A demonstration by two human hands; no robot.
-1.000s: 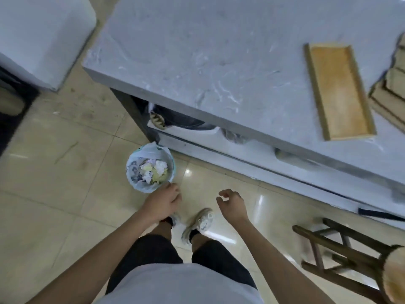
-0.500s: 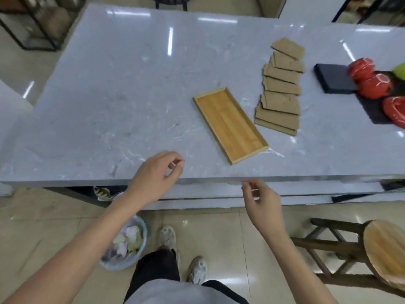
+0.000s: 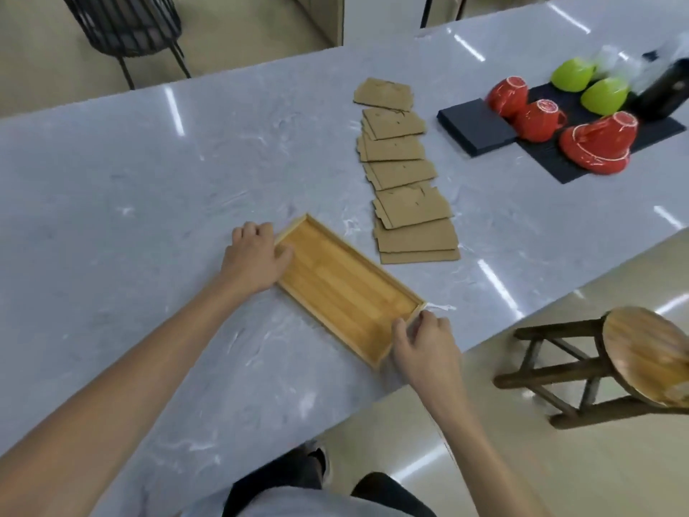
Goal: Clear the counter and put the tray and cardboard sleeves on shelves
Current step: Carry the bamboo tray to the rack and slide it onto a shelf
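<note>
Left hand point(image 3: 257, 261): grips far end of the rectangular wooden tray point(image 3: 346, 289).
Right hand point(image 3: 423, 345): grips its near end.
Brown cardboard sleeves point(image 3: 404, 173): beside tray.

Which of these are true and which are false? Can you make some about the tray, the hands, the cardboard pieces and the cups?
1. Both hands are on the wooden tray. True: the left hand grips its far end, the right hand its near end.
2. The tray holds a cup. False: it is empty.
3. The cardboard sleeves lie in an overlapping row beside the tray. True.
4. The cups are all red. False: there are red cups and green cups.
5. The wooden stool stands on the counter. False: it stands on the floor beside it.
</note>
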